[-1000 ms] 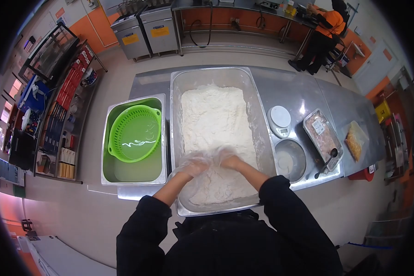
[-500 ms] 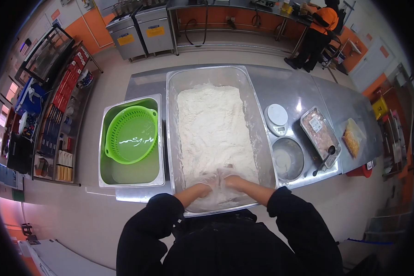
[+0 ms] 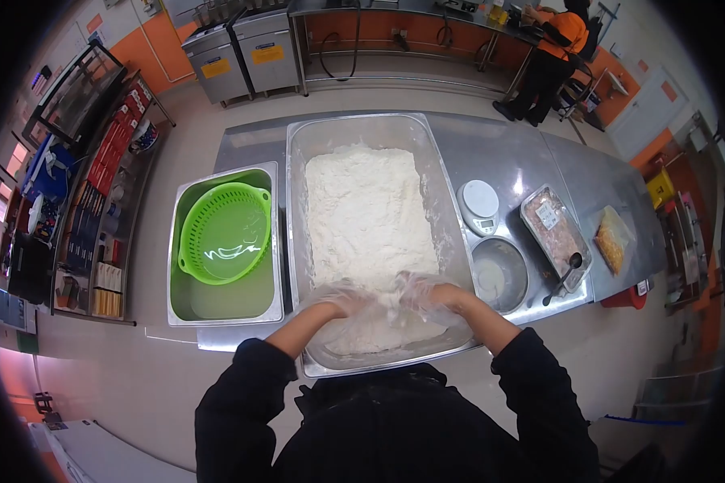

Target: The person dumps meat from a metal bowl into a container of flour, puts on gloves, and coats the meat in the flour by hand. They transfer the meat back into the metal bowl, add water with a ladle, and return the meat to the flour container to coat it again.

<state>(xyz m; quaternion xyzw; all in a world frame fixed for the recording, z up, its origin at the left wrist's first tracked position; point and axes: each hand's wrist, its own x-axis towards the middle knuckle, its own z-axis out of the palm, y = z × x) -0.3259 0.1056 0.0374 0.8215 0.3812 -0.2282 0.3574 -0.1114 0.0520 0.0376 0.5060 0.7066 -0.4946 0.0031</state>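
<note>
A deep steel pan (image 3: 296, 201) in front of me holds a thick bed of white flour (image 3: 370, 209). Both my hands wear loose clear plastic gloves dusted with flour. Over the pan's near end, my left hand (image 3: 345, 299) reaches in from the left, fingers curled inward. My right hand (image 3: 427, 293) faces it from the right, its fingers bent too. White floury stuff shows between the two hands, slightly above the bed; whether anything lies inside it is hidden.
Left of the pan, a green colander (image 3: 225, 233) sits in a steel tub (image 3: 279, 274) of cloudy liquid. To the right are a white scale (image 3: 478, 201), a steel bowl (image 3: 499, 278), a tray of raw meat (image 3: 552, 225) and a bag of orange crumbs (image 3: 612, 241). A person (image 3: 560, 48) stands at the back counter.
Both hands have come up out of the flour and moved apart slightly, with white flour between them. The flour at the near end now shows below them.
</note>
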